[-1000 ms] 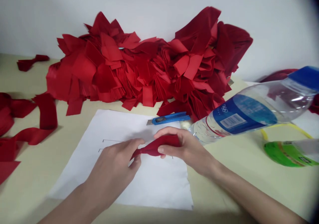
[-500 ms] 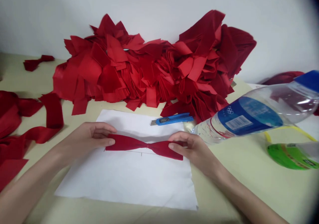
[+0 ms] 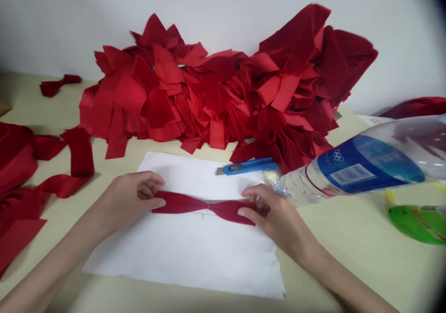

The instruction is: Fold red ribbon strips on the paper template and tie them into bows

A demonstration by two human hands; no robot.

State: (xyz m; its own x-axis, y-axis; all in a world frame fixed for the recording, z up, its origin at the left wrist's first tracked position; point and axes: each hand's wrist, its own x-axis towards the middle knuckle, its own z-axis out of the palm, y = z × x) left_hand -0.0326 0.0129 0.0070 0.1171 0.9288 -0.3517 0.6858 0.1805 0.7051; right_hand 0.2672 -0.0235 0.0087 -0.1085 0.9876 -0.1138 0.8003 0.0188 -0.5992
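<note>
A dark red ribbon strip (image 3: 204, 207), twisted once at its middle, lies stretched across a white paper sheet (image 3: 188, 252) with thin pencil lines on it. My left hand (image 3: 130, 196) pinches the strip's left end between thumb and fingers. Over at the right end, my right hand (image 3: 270, 211) grips the strip the same way. Both hands rest on the sheet.
A large heap of cut red ribbon pieces (image 3: 223, 90) fills the back of the table. A blue utility knife (image 3: 249, 166) lies behind the sheet. A clear water bottle (image 3: 355, 166) lies at the right, with a green tape roll (image 3: 418, 222) beyond. Long red ribbon (image 3: 42, 164) trails at the left.
One second ago the strip was bunched between both hands close together. My left hand has drawn its end leftward, so the strip now lies stretched out across the paper.
</note>
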